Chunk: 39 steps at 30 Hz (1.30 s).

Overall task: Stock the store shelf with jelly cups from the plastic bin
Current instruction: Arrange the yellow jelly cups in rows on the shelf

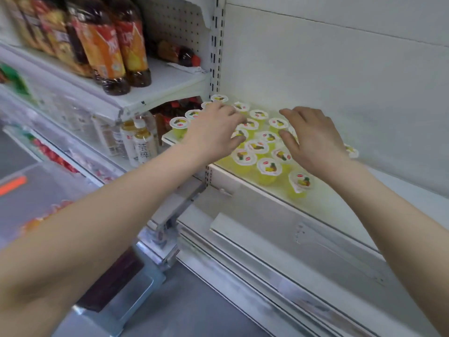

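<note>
Several yellow jelly cups (269, 167) with white fruit-print lids stand on the white shelf (323, 203) in loose rows. My left hand (213, 132) hovers over the cups on the left, fingers loosely bent, its fingertips touching lids. My right hand (313, 139) is spread above the cups on the right, fingers relaxed, and it hides a few cups beneath it. Neither hand visibly grips a cup. A clear plastic bin (36, 203) shows blurred at the lower left, with orange items inside.
Tall orange-labelled tea bottles (107, 45) stand on the upper shelf to the left. Smaller pale bottles (141, 139) fill the shelf below them. A slotted metal upright (216, 45) separates the two bays. The shelf's back wall (340, 69) is plain white.
</note>
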Available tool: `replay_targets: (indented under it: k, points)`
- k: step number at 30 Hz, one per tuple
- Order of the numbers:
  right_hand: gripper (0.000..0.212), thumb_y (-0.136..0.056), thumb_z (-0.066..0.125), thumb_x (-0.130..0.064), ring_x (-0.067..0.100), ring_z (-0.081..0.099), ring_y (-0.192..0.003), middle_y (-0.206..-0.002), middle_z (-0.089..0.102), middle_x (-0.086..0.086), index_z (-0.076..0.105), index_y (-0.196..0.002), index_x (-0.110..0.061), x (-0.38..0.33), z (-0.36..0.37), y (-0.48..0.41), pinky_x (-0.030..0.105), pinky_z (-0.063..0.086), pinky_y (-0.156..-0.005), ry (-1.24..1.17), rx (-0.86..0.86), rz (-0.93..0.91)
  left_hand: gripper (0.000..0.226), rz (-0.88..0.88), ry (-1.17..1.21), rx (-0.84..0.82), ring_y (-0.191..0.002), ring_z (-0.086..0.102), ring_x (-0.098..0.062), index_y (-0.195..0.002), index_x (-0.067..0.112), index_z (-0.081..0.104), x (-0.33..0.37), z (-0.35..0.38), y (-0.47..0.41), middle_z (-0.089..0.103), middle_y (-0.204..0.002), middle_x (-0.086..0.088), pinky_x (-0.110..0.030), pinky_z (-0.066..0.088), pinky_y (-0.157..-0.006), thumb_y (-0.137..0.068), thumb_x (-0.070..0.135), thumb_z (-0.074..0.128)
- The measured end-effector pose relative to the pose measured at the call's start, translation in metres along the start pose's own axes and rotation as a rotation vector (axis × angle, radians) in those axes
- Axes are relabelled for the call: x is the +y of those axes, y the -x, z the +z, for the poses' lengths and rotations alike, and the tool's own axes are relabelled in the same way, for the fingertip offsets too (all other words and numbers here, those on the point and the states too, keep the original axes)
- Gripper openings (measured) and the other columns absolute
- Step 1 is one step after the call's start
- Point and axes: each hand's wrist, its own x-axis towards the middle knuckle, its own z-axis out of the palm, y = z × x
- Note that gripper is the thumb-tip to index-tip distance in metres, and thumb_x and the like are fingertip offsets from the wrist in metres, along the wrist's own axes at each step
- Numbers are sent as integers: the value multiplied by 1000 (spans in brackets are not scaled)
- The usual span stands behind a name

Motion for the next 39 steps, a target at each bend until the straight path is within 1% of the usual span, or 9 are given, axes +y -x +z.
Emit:
replay_targets:
  k: [7, 13, 20, 25, 27, 30, 34, 36, 39]
  points:
    - [47, -97, 44, -38, 39, 51, -112, -126, 57, 16, 52, -135, -11, -147, 39, -28, 48, 44, -90, -96, 65, -162, 35, -153, -28, 45, -109, 55, -30, -115, 17, 65, -134, -23, 123, 65, -111, -5, -40, 41, -97, -88, 38, 57]
    - [44, -95, 51, -32, 34, 51, -110, -124, 57, 13, 52, -134, -12, -280, 110, -15, 44, 42, -91, -247, -60, -274, 36, -422, -12, -50, -106, 56, -33, -117, 15, 66, -234, -12, 269, 66, -110, -9, -40, 40, -97, -88, 35, 57]
    - [49, -91, 44, -36, 36, 56, -105, -120, 59, 10, 55, -132, -12, -385, 185, 3, 46, 50, -88, -405, -360, -364, 24, -715, 28, -212, -101, 59, -35, -108, 17, 70, -292, 12, 403, 69, -105, -7, -43, 49, -90, -85, 21, 70]
    - [44, -84, 67, -19, 33, 59, -110, -122, 63, 9, 59, -126, -12, -427, 227, -4, 41, 47, -92, -516, -594, -367, 18, -828, 6, -220, -98, 60, -33, -102, 19, 73, -313, 35, 451, 70, -101, -4, -38, 51, -82, -84, 19, 71]
    - [37, -85, 67, -20, 30, 58, -110, -120, 65, 7, 62, -121, -16, -446, 243, -11, 38, 46, -91, -520, -742, -377, 15, -838, -24, -187, -96, 61, -30, -95, 20, 74, -314, 42, 454, 70, -97, -1, -35, 52, -78, -81, 16, 73]
    - [27, -87, 65, -36, 27, 61, -101, -106, 67, 4, 64, -107, -20, -479, 268, -15, 33, 45, -77, -447, -984, -397, 14, -846, -43, -154, -92, 61, -28, -91, 21, 74, -313, 48, 453, 70, -90, 1, -36, 53, -77, -78, 14, 71]
    - [58, -76, 65, -66, 27, 62, -100, -108, 65, 3, 56, -115, -23, -513, 296, -11, 42, 50, -84, -287, -1190, -461, 17, -874, -19, -162, -92, 62, -25, -91, 23, 75, -316, 49, 453, 71, -90, 3, -34, 53, -75, -80, 14, 67]
    - [62, -77, 69, -60, 29, 61, -106, -115, 63, 6, 51, -121, -20, -525, 305, -13, 40, 50, -86, -245, -1233, -447, 16, -884, -19, -172, -92, 61, -23, -92, 25, 76, -317, 49, 452, 71, -92, 5, -33, 52, -75, -82, 16, 66]
    - [47, -83, 69, -45, 31, 60, -109, -115, 63, 8, 51, -116, -18, -531, 313, -17, 36, 45, -80, -209, -1282, -421, 16, -888, -25, -178, -89, 61, -22, -92, 24, 76, -318, 52, 454, 72, -92, 6, -33, 52, -74, -83, 16, 65]
